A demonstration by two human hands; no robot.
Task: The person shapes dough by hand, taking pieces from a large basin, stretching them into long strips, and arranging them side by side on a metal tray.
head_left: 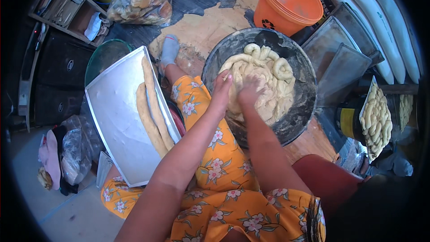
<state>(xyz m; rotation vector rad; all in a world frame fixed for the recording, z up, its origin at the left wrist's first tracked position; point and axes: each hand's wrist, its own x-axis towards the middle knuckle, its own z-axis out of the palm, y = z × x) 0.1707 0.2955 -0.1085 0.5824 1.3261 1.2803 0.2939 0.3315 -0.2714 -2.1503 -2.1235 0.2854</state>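
Note:
A big black basin [304, 112] holds a heap of pale dough [273, 89], with thick coiled ropes of it along the far side. My left hand [220, 93] is at the dough's left edge, thumb and curled fingers closing on a bit of it. Over the middle of the heap, my right hand [251, 92] presses on the dough; motion smears its fingers. Left of my leg, a metal tray [118, 112] lies tilted and carries two long dough strips [152, 107] side by side along its right part.
An orange bucket [289, 4] stands beyond the basin. At right are leaning metal trays [342, 69], white sacks [376, 18] and a tray of small dough pieces [375, 118]. A bag of bread [141, 0] and a wooden box [67, 9] lie far left. A green tub [101, 58] stands behind the tray.

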